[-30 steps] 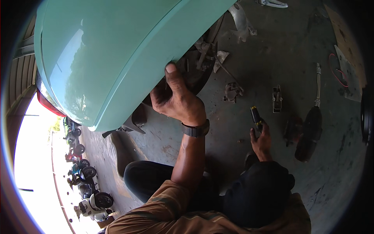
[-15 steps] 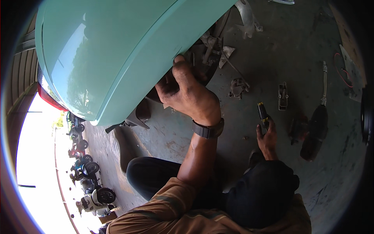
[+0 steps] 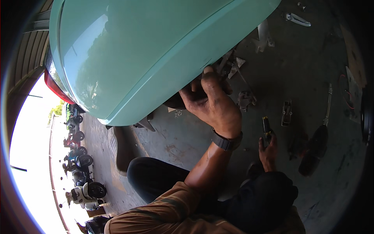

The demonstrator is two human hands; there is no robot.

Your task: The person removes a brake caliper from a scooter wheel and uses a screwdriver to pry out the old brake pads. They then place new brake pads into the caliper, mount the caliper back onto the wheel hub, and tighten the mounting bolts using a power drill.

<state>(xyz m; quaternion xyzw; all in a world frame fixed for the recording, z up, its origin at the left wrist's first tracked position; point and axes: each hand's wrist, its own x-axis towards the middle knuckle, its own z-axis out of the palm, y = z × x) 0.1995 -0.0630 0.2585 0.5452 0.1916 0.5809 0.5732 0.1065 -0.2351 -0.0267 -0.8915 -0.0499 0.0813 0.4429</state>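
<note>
The glossy light-green body panel [image 3: 136,58] of a scooter fills the upper left. My left hand [image 3: 220,103], wearing a dark watch, is closed around its lower edge. The thumb presses on the outer face, while the other fingers curl underneath, where they are partly hidden. Dark mechanical parts [image 3: 226,64] show just beyond that edge. Low over the floor at the right, my right hand [image 3: 269,154] grips a slim black tool with yellow bands [image 3: 266,125], pointing away from me; its exact kind is unclear.
A small metal part [image 3: 246,100] and a rectangular metal bracket [image 3: 286,113] lie on the floor. Farther right is a black power tool [image 3: 313,150] with a long silver extension [image 3: 330,103]. A silver lever-like piece [image 3: 298,19] lies far off. Parked scooters [image 3: 83,191] line the left.
The view has shifted, so floor items sit lower in the picture. The panel and my left hand now appear farther right, with the same hold. The tool stays in my right hand.
</note>
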